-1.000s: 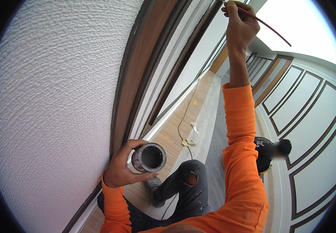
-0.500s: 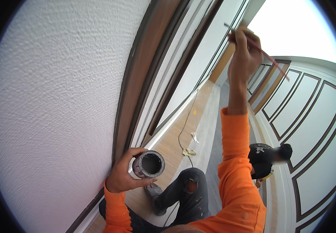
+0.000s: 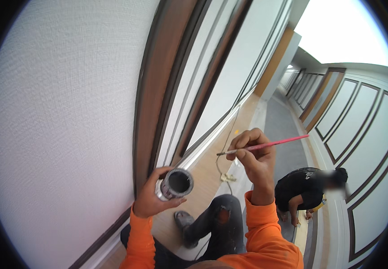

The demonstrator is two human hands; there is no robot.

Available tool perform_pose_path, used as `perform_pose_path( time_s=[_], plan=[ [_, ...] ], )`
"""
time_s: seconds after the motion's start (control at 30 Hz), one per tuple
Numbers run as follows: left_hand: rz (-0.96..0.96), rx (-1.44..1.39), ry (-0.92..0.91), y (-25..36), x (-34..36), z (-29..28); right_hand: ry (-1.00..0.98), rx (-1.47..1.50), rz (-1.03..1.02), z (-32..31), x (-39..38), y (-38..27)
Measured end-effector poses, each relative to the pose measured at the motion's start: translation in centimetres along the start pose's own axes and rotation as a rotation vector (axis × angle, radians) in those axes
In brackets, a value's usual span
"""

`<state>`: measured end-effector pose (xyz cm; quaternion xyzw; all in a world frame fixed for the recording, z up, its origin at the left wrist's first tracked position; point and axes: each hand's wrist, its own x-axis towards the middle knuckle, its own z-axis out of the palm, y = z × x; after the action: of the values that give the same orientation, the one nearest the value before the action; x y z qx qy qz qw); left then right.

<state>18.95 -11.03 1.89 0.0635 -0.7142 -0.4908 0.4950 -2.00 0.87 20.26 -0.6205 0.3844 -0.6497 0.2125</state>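
My left hand grips a small paint can by its side, beside the textured white wall. Its open top faces up and shows dark grey paint inside, with grey smears around the rim. My right hand pinches a thin paintbrush with a pink handle. The brush lies nearly level, its dark tip pointing left toward the can but apart from it. Brown trim runs up the wall just beyond the can.
A cable and a pale crumpled scrap lie on the wooden floor. At the right, a person in a black shirt crouches over a light board. Panelled walls line the corridor's far side.
My right hand has come down from high up with the paintbrush and is now much nearer the can. The can stays in my left hand. The view has shifted slightly.
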Motion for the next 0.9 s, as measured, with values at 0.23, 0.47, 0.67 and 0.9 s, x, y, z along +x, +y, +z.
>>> perform_pose_path(
  time_s=[0.23,0.47,0.67,0.9],
  plan=[
    [0.002,-0.016,-0.072,0.6,0.5,1.1,-0.052,-0.111,0.142,-0.2,-3.7,0.7],
    [-0.087,0.028,-0.099,1.5,-0.8,0.6,-0.091,0.093,0.212,1.2,-3.9,3.4],
    [-0.116,0.036,-0.035,3.0,-0.5,0.6,-0.214,0.004,0.242,1.1,-3.9,3.7],
    [-0.002,0.122,0.05,3.9,-0.3,0.2,-0.248,-0.311,0.049,2.6,-1.5,1.5]
  ],
)
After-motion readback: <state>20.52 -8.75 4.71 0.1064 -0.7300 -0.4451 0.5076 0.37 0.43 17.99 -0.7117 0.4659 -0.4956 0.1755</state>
